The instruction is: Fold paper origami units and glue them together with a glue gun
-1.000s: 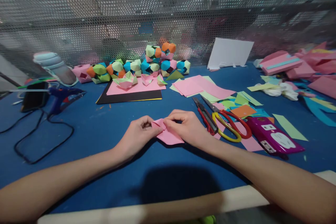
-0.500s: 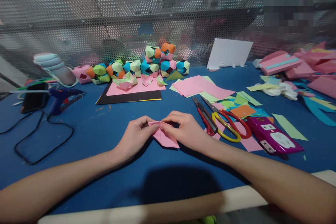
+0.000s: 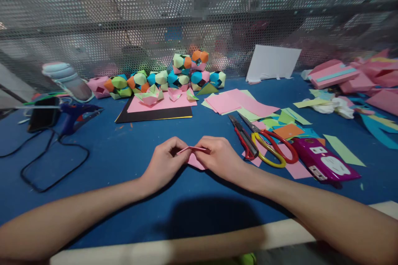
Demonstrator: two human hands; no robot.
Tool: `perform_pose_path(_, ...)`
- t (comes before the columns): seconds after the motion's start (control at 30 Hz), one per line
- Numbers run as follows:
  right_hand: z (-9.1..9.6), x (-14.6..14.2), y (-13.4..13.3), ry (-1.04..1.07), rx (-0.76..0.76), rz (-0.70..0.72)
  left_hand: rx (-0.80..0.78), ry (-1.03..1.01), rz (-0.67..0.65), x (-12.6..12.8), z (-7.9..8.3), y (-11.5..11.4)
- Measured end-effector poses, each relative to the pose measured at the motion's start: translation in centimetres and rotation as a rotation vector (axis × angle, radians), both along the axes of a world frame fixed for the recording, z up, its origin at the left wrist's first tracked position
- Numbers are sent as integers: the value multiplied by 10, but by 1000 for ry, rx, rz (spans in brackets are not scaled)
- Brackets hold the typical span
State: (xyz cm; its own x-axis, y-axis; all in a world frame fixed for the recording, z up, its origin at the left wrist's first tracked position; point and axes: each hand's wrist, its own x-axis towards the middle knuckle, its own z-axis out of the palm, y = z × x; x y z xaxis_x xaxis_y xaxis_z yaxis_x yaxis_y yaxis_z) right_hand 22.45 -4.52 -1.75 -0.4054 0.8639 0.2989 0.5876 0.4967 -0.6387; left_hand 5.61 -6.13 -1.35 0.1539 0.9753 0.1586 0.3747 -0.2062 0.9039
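Observation:
A small folded piece of pink paper (image 3: 196, 161) is held between my two hands, low over the blue table (image 3: 130, 219). My left hand (image 3: 166, 163) pinches its left side between thumb and fingers. On the opposite side, my right hand (image 3: 219, 157) grips it in the same way. The paper's upper edge rises in a shallow peak between the thumbs, and the fingers hide part of it. To the right of my right hand lie a red box cutter (image 3: 244, 136) and scissors (image 3: 270, 140) with one yellow and one red handle.
A blue glue gun (image 3: 74, 116) with a looping cord stands at left near a bottle (image 3: 68, 80). Several folded paper balls (image 3: 139, 81) line the back. Pink sheets (image 3: 239, 101) lie behind the scissors, with a purple case (image 3: 326, 161) at right.
The pink paper has tipped and bent, so less of its face shows and its top edge now forms a peak. Both hands keep hold of it in nearly the same place.

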Motion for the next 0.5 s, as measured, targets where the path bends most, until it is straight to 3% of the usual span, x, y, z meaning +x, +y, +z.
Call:
perform_pose_path(0.33,9,-4,-3,156,-196,-15,10,-94,36,1,-5,3)
perform_pose_path(0.5,3,-2,1,59,-86,-28,-29,-94,-3,1,-8,4)
